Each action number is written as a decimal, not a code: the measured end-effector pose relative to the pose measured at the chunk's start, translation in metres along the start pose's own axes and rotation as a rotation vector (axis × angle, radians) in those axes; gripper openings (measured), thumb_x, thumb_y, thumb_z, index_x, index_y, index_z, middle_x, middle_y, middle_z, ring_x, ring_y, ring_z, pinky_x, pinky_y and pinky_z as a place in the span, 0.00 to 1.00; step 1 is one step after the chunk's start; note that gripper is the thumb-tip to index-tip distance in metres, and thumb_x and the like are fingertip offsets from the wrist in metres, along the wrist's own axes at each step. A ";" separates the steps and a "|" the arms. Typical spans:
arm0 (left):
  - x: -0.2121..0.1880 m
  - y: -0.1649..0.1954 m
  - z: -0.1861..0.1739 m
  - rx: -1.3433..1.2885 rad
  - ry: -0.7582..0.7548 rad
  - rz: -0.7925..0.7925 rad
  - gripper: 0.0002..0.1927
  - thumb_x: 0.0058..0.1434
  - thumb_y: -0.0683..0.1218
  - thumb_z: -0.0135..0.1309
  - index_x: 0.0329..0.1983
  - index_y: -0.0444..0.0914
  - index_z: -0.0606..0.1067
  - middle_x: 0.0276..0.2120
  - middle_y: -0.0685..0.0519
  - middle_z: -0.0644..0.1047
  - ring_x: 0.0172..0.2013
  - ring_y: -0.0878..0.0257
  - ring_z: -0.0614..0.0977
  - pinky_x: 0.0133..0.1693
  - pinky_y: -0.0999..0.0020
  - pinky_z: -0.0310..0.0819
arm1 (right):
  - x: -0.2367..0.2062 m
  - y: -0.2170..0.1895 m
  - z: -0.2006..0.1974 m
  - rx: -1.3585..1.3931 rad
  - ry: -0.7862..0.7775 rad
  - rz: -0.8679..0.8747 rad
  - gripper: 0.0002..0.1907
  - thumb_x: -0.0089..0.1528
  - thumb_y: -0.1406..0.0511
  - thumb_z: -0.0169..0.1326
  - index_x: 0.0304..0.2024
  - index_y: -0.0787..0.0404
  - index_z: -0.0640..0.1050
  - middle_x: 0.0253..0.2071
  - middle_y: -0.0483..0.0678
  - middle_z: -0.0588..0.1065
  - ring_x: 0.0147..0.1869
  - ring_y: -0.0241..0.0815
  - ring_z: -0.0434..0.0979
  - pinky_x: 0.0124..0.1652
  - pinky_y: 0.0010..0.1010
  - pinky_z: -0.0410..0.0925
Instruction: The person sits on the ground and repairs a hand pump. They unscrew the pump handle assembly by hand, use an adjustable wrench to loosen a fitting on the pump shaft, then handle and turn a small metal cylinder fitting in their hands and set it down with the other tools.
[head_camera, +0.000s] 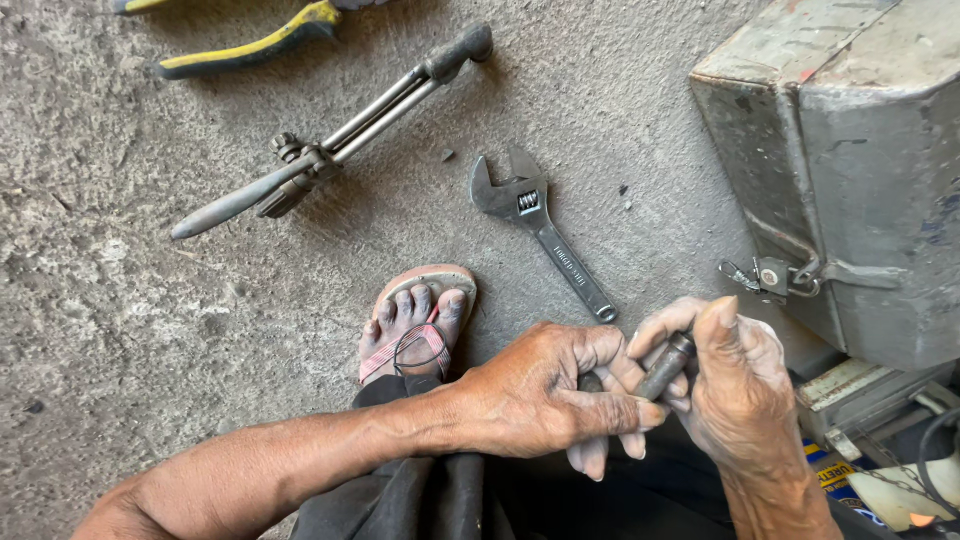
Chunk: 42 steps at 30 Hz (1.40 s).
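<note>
Soft, even daylight falls on the floor; shadows are faint, the focus sharp, with no glare anywhere.

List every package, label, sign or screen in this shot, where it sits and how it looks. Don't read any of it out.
Printed label: bottom right corner, beside the right hand, on a partly hidden object; a blue and yellow strip with print.
Stamped marking on the adjustable wrench: along its grey handle, on the concrete floor above the hands; small pale lettering.
Grey metal box: upper right, boxy, worn, with a latch; no label shows on it.
No signs or screens.
</note>
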<state>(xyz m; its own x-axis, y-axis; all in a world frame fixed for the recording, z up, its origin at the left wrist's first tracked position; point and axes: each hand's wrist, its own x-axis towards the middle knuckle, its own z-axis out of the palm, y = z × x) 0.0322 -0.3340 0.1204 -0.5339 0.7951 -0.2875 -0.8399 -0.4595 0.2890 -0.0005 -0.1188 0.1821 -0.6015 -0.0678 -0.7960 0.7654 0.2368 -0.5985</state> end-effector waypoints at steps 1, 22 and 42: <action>0.000 0.000 0.000 -0.025 -0.010 0.002 0.12 0.68 0.47 0.58 0.45 0.33 0.74 0.32 0.52 0.81 0.24 0.68 0.81 0.27 0.74 0.76 | 0.000 0.002 0.000 0.022 -0.007 0.006 0.38 0.72 0.45 0.41 0.37 0.77 0.78 0.24 0.52 0.74 0.25 0.31 0.63 0.26 0.24 0.60; 0.001 -0.009 -0.009 -0.123 -0.129 -0.035 0.14 0.74 0.47 0.52 0.57 0.34 0.72 0.37 0.51 0.81 0.28 0.68 0.81 0.31 0.74 0.78 | 0.006 0.011 0.000 0.229 -0.066 0.133 0.37 0.68 0.44 0.47 0.34 0.76 0.78 0.18 0.42 0.61 0.23 0.32 0.62 0.23 0.26 0.60; -0.006 -0.018 -0.018 -0.047 -0.099 -0.092 0.12 0.71 0.48 0.55 0.49 0.34 0.76 0.34 0.50 0.82 0.26 0.67 0.82 0.30 0.73 0.78 | 0.007 0.021 0.010 0.045 -0.059 0.172 0.35 0.67 0.44 0.45 0.37 0.72 0.80 0.16 0.41 0.62 0.19 0.30 0.61 0.19 0.22 0.56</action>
<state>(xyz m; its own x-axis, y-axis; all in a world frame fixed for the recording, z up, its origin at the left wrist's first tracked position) 0.0485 -0.3376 0.1004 -0.4437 0.8691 -0.2187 -0.8899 -0.3985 0.2220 0.0136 -0.1240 0.1626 -0.4472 -0.0866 -0.8902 0.8663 0.2058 -0.4552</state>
